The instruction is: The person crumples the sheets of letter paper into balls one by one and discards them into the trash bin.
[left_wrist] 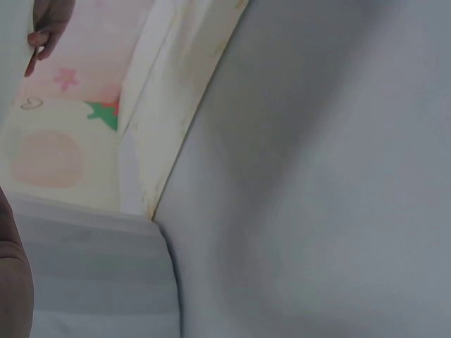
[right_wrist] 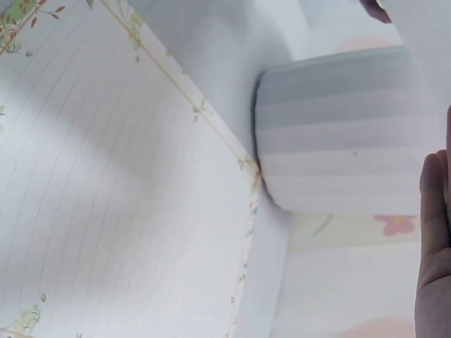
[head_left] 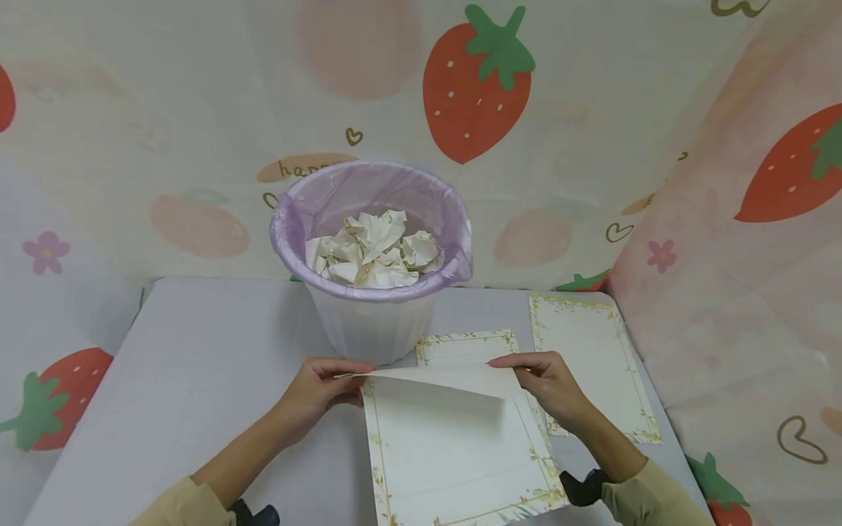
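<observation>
A sheet of paper [head_left: 437, 378] is held up nearly edge-on, its plain side showing. My left hand [head_left: 329, 387] pinches its left end just in front of the bin, and my right hand [head_left: 549, 380] pinches the right end. Below the raised edge spreads a paper face with a floral border [head_left: 454, 460]; whether it belongs to the same sheet I cannot tell. Behind it lies a bordered sheet [head_left: 467, 343], whose faint ruled lines show in the right wrist view. Part of my right hand [left_wrist: 51, 28] also appears in the left wrist view.
A white bin [head_left: 375, 321] with a purple liner [head_left: 454, 274] stands at the back, holding several crumpled paper balls [head_left: 375, 245]. Another bordered sheet [head_left: 585, 351] lies at the right of the white table [head_left: 217, 365]. Strawberry-print cloth [head_left: 592, 95] closes the back and sides.
</observation>
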### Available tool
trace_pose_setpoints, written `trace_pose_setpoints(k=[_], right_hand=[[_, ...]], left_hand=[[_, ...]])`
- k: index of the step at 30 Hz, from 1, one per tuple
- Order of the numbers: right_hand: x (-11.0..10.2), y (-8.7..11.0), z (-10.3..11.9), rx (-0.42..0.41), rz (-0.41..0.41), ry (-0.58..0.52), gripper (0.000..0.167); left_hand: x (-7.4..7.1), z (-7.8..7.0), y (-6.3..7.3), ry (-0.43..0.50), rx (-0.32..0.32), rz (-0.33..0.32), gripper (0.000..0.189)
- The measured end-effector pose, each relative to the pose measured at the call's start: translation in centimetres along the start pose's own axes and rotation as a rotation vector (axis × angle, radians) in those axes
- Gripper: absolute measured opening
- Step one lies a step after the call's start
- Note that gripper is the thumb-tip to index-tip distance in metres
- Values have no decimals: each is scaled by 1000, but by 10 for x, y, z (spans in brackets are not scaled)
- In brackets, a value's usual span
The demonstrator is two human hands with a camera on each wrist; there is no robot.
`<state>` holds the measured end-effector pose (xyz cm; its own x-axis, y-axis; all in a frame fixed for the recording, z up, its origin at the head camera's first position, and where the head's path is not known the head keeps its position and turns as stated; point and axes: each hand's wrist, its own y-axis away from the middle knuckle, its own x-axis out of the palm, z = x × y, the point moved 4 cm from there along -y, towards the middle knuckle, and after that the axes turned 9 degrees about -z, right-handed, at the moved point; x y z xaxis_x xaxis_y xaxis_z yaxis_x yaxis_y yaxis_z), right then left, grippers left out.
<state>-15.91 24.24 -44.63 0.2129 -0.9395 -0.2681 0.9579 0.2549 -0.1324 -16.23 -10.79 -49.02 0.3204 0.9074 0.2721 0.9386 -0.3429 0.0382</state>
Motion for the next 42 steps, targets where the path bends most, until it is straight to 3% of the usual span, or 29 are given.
trace_pose_setpoints(k=[5, 13, 18, 21, 24, 29, 36, 42], right_hand=[[0, 0, -2, 5, 20, -21, 30], [0, -1, 3, -68, 29, 22, 32], [2, 0, 5, -111, 15, 51, 33], [4, 0, 5, -133, 13, 60, 33], [6, 0, 6, -143, 14, 69, 33], [8, -1, 7, -145, 19, 74, 33], [6, -1, 6, -141, 30, 73, 34], [6, 1, 6, -155, 77, 38, 32]], left_hand=[[1, -2, 1, 114, -48, 43, 23], [3, -3, 3, 164, -199, 13, 22], [5, -4, 3, 199, -226, 22, 29], [6, -7, 3, 222, -214, 68, 36], [7, -7, 2, 180, -213, 69, 34], [7, -2, 0, -2, -271, -27, 10], [8, 5, 0, -61, -317, -41, 56], [9, 7, 0, -82, -322, -60, 60]])
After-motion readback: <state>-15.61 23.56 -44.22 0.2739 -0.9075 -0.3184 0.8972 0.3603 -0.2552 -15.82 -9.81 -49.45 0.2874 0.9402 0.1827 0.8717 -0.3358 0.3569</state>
